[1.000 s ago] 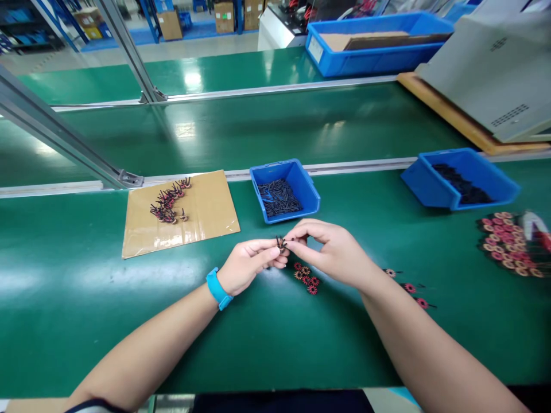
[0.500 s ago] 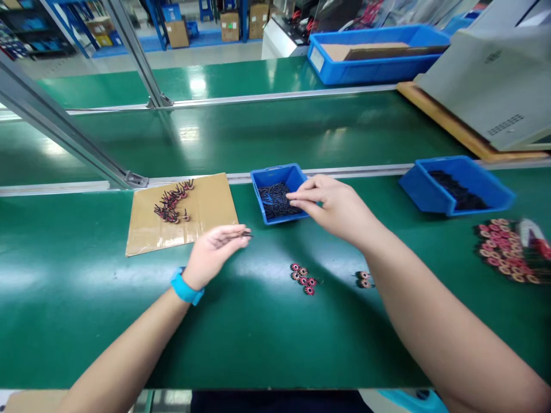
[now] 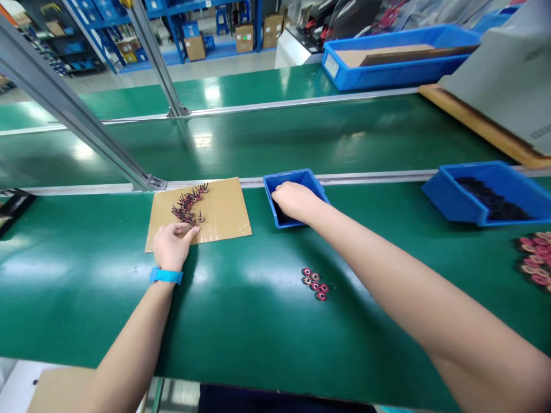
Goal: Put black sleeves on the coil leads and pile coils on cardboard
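My left hand (image 3: 171,245), a blue band at its wrist, is at the front edge of a cardboard sheet (image 3: 224,212). Thumb and fingers pinch a small wound coil that is mostly hidden by the fingertips. Just beyond them, a curved cluster of red-and-copper coils with dark upright leads (image 3: 186,205) stands on the cardboard, one coil (image 3: 200,217) slightly apart. My right hand (image 3: 295,201) reaches down into a small blue bin (image 3: 316,182); its fingers are hidden, and the hand covers most of the dark thin pieces inside.
Several loose coils (image 3: 315,284) lie on the green table (image 3: 241,332) in front of the bin. Farther right are a blue bin of black pieces (image 3: 491,198) and a pile of coils (image 3: 538,258). A metal post (image 3: 94,132) slants down to the rail at left.
My left hand has moved left with the coil to the cardboard's front edge. My right hand has gone from above the small bin down into it. The view has shifted slightly.
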`<state>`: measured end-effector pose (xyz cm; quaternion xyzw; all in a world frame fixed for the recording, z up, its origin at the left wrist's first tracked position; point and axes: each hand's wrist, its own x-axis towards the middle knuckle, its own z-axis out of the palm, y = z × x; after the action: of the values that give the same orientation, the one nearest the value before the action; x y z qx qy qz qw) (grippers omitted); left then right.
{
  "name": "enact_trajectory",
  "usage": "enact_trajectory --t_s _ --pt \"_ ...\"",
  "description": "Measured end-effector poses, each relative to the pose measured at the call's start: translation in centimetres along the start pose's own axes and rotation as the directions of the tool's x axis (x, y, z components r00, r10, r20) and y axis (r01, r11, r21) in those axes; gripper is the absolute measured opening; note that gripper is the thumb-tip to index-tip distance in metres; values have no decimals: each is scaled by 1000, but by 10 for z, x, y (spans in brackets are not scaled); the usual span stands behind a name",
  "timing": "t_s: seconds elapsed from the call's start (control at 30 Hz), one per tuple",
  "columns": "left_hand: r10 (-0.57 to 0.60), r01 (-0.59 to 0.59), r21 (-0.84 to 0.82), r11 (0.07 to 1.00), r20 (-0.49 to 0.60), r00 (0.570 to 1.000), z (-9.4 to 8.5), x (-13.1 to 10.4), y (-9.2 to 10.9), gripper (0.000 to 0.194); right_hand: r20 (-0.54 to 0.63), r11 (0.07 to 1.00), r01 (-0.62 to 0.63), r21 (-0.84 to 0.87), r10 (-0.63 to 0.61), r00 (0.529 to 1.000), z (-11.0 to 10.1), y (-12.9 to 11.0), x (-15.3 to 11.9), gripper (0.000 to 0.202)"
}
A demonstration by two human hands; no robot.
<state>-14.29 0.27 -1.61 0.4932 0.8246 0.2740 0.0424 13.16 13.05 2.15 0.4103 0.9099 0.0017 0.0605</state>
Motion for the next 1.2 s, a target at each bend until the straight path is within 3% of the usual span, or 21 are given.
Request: enact_trajectory --t_s 0.1,0.17,0.23,0.27,0.3,0.33,0.37,0.4,0.43,0.47,0.53,0.67,0.73,0.83,0.9,1.0,1.07,1.1,1.2 --pt "-19 23 41 999 -88 996 -2 -2 3 37 -13 1000 -1 10 1 1000 2 -4 2 30" --pt "75 -74 13 997 -122 990 -2 -12 13 34 -31 999 -4 33 5 999 2 -5 1 29" --pt "255 -257 -87 962 -32 966 0 -29 31 26 -51 998 -17 64 21 999 3 -6 1 30" --pt "369 -353 -165 921 79 926 2 -39 41 22 -59 996 -30 79 34 998 3 -6 0 30" --pt "497 -442 -257 859 218 840 5 -50 53 18 -67 994 -44 95 51 996 3 -6 0 30" --pt "616 -511 -354 783 338 711 9 -60 64 16 -75 992 -61 111 70 995 3 -5 0 30" --pt "704 -556 -432 710 413 578 14 -70 75 17 -83 989 -79 127 90 993 3 -5 0 29" --pt "752 -582 -477 659 443 488 19 -79 86 19 -93 985 -96 144 110 990 3 -4 0 29" --pt "774 -597 -495 631 458 438 25 -87 96 23 -105 980 -112 163 130 986 2 -3 0 29" --pt "781 -608 -495 620 466 417 30 -93 105 27 -121 975 -122 186 146 982 0 -1 -1 30" --pt "773 -619 -471 628 470 426 39 -103 118 31 -162 964 -127 236 168 972 -6 3 -5 31" --pt "745 -602 -441 666 439 502 48 -115 130 34 -266 909 -126 397 246 932 -22 9 -28 27" --pt "737 -580 -455 676 416 533 49 -119 131 31 -292 754 -110 648 380 878 -27 7 -47 21" --pt "734 -495 -554 670 397 550 47 -118 130 18 -200 389 -12 921 500 843 -27 -2 -82 15" --pt "696 -307 -676 670 429 575 47 -113 127 16 -120 198 11 980 549 827 -22 -10 -102 13" --pt "543 211 -764 609 596 592 46 -102 125 25 -22 -6 31 1000 577 817 -13 -21 -122 16" --pt "438 501 -707 498 704 558 46 -95 124 31 9 -66 36 997 579 816 -9 -26 -126 18" --pt "400 593 -674 440 738 543 46 -92 125 33 13 -74 36 997 576 817 -8 -29 -127 17" --pt "342 730 -611 306 786 514 45 -88 128 32 -4 -52 42 998 583 813 -7 -35 -125 14"
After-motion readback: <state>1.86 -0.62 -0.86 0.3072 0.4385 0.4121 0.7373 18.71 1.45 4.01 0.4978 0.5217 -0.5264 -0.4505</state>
